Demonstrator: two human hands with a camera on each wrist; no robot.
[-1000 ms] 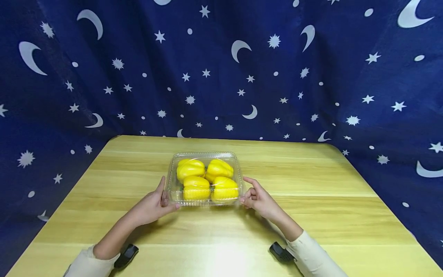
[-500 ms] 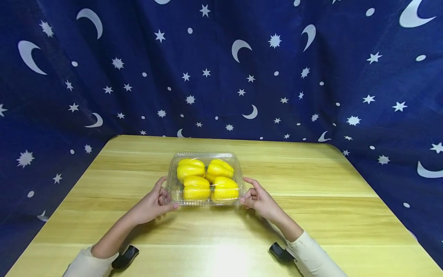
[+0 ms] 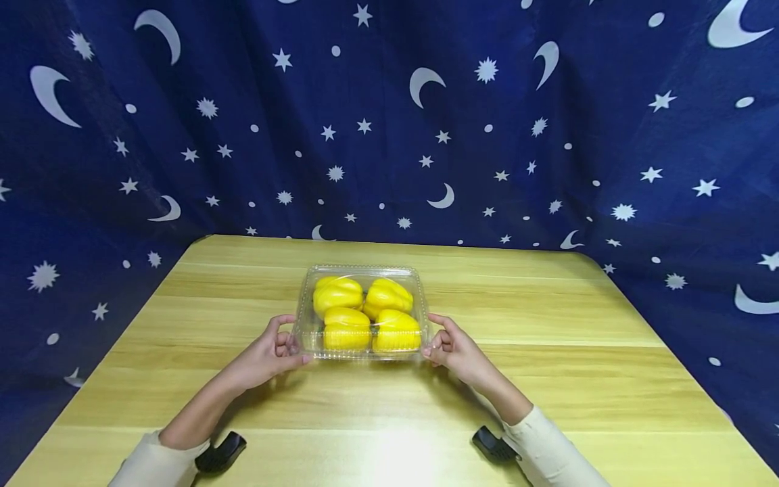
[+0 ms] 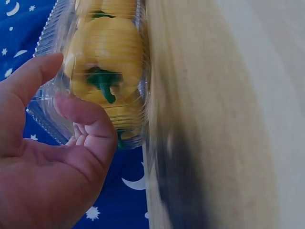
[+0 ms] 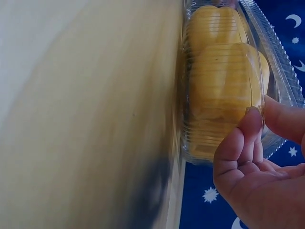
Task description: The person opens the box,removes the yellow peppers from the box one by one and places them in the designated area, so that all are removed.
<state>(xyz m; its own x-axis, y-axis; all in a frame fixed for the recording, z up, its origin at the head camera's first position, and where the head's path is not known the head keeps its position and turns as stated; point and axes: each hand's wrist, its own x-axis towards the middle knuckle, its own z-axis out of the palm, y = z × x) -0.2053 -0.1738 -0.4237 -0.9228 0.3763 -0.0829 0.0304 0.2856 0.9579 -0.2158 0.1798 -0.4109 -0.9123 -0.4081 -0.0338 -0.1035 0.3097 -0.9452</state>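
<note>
A clear plastic clamshell container (image 3: 359, 272) with a ribbed rim sits near the middle of the table, its lid down. Inside are several yellow bell peppers (image 3: 347, 331); green stems (image 4: 102, 81) show through the wall in the left wrist view. At the container's front left corner, my left hand (image 3: 262, 358) pinches the rim, thumb in front and fingers bent along the side. My right hand (image 3: 459, 355) grips the front right corner between thumb and curled fingers, its index finger (image 3: 443, 319) reaching along the side. In the right wrist view the fingertips meet at the rim.
The wooden table (image 3: 548, 379) extends on all sides of the container. Behind and beside it hangs a dark blue curtain (image 3: 377, 88) with moons and stars. A black wrist device (image 3: 222, 452) is on the left wrist and another (image 3: 494, 444) on the right.
The left hand's fingers have bent more, and its thumb has slid slightly left along the front corner. The right hand keeps its hold; the container stays in place while the head view shifts slightly.
</note>
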